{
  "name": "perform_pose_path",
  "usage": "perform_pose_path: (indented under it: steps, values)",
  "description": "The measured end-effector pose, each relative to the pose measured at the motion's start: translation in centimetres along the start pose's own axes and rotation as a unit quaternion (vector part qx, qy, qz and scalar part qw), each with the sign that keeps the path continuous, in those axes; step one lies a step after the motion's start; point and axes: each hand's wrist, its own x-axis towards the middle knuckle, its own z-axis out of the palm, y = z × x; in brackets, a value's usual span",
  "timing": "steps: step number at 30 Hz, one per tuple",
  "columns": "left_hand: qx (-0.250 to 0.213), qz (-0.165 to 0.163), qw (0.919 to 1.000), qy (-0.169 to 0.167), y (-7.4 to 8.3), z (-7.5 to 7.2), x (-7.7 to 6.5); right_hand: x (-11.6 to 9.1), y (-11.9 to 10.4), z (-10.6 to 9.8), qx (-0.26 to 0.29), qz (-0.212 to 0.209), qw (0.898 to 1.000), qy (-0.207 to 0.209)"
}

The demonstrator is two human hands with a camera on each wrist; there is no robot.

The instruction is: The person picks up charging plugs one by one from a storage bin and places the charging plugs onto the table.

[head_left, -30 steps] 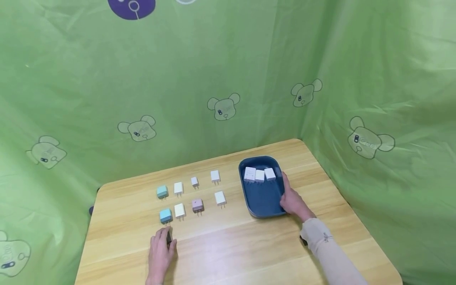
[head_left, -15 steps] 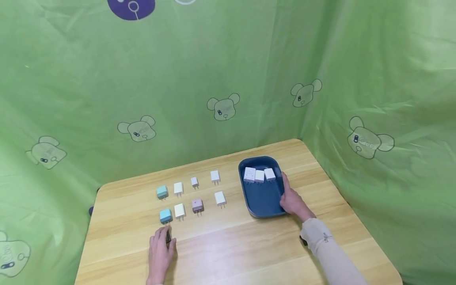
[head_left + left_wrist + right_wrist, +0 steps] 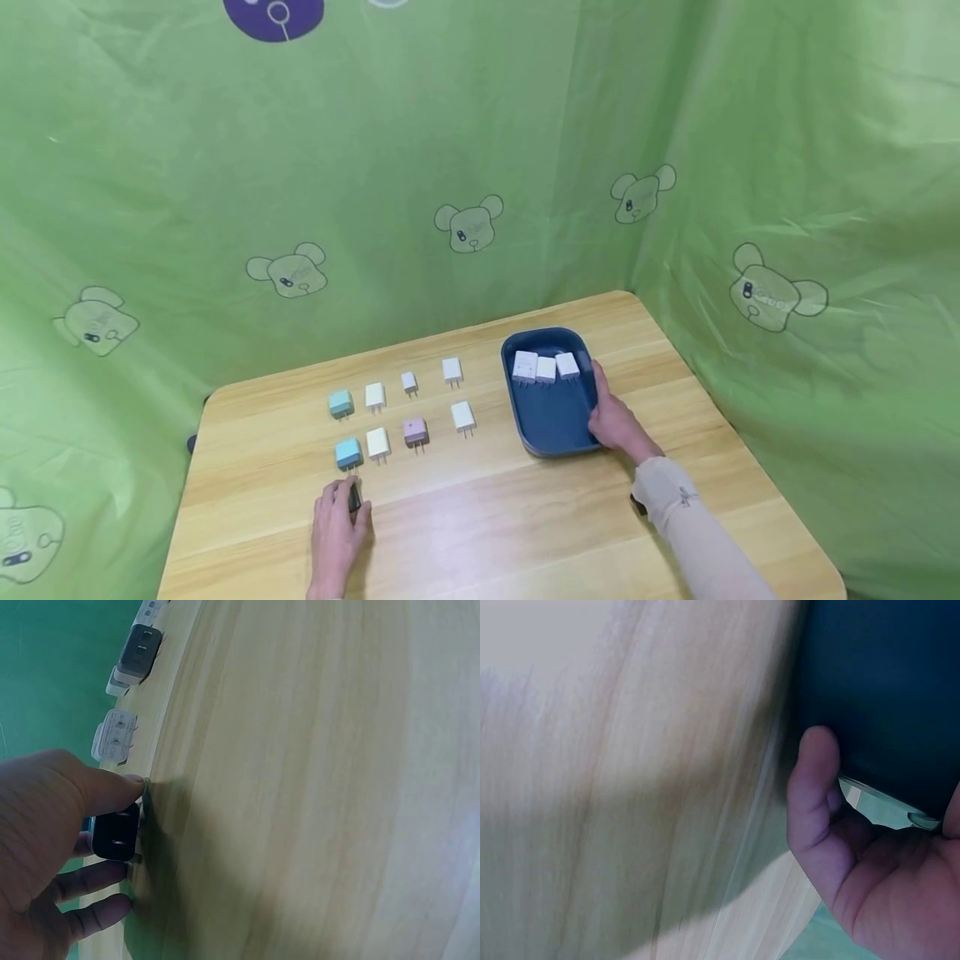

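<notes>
In the head view my left hand (image 3: 335,529) is at the front left of the table, holding a small black charger (image 3: 355,498) between thumb and fingers. The left wrist view shows two slots on this black charger's face (image 3: 116,836), with the thumb (image 3: 112,793) on one side of it. My right hand (image 3: 618,425) grips the right rim of a dark blue tray (image 3: 555,421), thumb on the inside. At the tray's far end lie three white chargers (image 3: 546,370). A blue charger (image 3: 348,452) sits just beyond my left fingertips.
Two rows of chargers lie on the wooden table (image 3: 480,517), prongs towards me: a teal charger (image 3: 341,403), a mauve charger (image 3: 416,432) and several white or cream ones, such as the white charger (image 3: 463,417) near the tray. Green curtain (image 3: 375,167) hangs behind and right.
</notes>
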Motion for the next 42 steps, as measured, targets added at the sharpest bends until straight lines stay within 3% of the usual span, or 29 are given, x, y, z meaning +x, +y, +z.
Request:
perform_pose_path:
  steps: [5,11,16,21,24,28,38,42]
  values:
    - [0.004,-0.001,1.0000,-0.003,0.0,0.1,-0.1,-0.1,0.1,-0.1,0.002,-0.002,1.000,0.000]
    - [-0.004,-0.001,0.9997,0.024,0.1,0.1,-0.2,0.1,0.1,-0.1,0.000,-0.006,1.000,0.003]
    - [0.003,0.002,0.9956,0.093,0.4,-0.1,-0.2,0.1,0.1,-0.1,0.001,-0.006,1.000,0.002]
    - [0.009,0.045,0.9805,0.191,1.3,-0.6,0.3,0.1,0.1,0.0,-0.002,-0.005,1.000,0.003]
    - [0.001,0.083,0.9691,0.232,2.8,-0.9,1.2,0.1,0.1,0.0,-0.001,-0.006,1.000,0.005]
    - [-0.029,0.131,0.9566,0.258,5.6,-0.8,2.5,0.0,0.1,0.0,0.004,-0.003,1.000,-0.001]
    - [-0.039,0.234,0.9429,0.234,13.4,0.8,6.7,0.0,0.3,0.2,0.013,-0.006,1.000,-0.001]
    - [-0.023,0.260,0.9444,0.200,15.9,1.7,8.0,0.0,0.3,0.2,0.014,-0.009,1.000,0.003]
